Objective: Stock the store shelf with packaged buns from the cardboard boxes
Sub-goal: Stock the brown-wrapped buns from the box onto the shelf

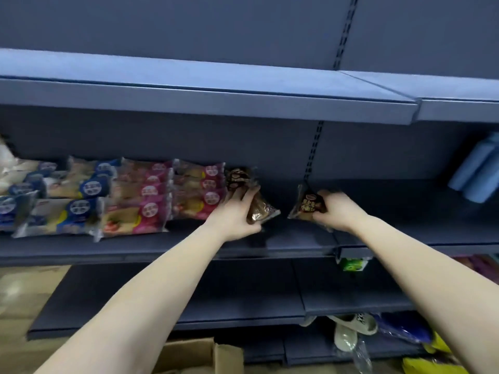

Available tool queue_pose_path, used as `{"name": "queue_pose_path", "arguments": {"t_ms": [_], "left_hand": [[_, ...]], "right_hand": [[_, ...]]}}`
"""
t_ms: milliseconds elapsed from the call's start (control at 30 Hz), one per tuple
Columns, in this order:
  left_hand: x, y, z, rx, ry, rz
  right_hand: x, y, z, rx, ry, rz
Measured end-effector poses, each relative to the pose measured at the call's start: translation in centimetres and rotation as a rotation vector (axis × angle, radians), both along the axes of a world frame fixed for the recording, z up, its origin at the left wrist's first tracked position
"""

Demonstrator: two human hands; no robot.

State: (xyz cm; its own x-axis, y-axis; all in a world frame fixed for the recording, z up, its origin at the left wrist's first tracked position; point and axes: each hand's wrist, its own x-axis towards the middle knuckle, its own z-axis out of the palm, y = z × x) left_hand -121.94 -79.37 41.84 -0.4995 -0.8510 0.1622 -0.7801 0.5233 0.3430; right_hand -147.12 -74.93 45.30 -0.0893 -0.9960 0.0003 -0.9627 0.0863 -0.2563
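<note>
Grey-blue metal store shelving fills the view, with pale floor [16, 292] showing at the lower left. On the middle shelf [270, 247], blue-labelled bun packs [81, 195] lie stacked at the left. Pink-labelled bun packs [151, 195] lie just beside them, and a dark brown bun pack [237, 175] stands at the end of that row. The left hand [237, 211], fingers curled, grips a second brown pack [260, 210] just in front of the standing one. Apart from it to the right, the right hand [339, 211] pinches a third brown pack [306, 205] by its right end, tilted, near the seam between two shelf bays. A green tag [352, 264] hangs under the middle shelf's front edge. Pale blue cylinders [475, 171] lie tilted at the far right.

White packs [10, 163] at the far left are blurred and cut by the frame. Whether either held pack touches the shelf cannot be told. A cardboard box [194, 354] at the bottom edge is cut off, its contents out of view. Pale shoes [351, 327] in clear plastic sit below the lower shelf [189, 306], partly hidden. The yellow packaging [426, 367] beside them is too blurred to identify.
</note>
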Motion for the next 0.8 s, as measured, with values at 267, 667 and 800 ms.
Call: {"name": "queue_pose_path", "arguments": {"t_ms": [267, 667, 800], "left_hand": [[-9.4, 1.1, -2.7, 0.139, 0.035, 0.062], [-13.3, 0.5, -7.9, 0.070, -0.119, 0.177], [-14.0, -0.6, -7.8, 0.088, -0.072, 0.165]], "right_hand": [[-4.2, 0.4, -5.5, 0.045, 0.077, -0.034], [-5.9, -0.4, -11.0, 0.062, 0.151, -0.002], [-6.5, -1.8, -10.5, 0.099, 0.159, -0.031]]}}
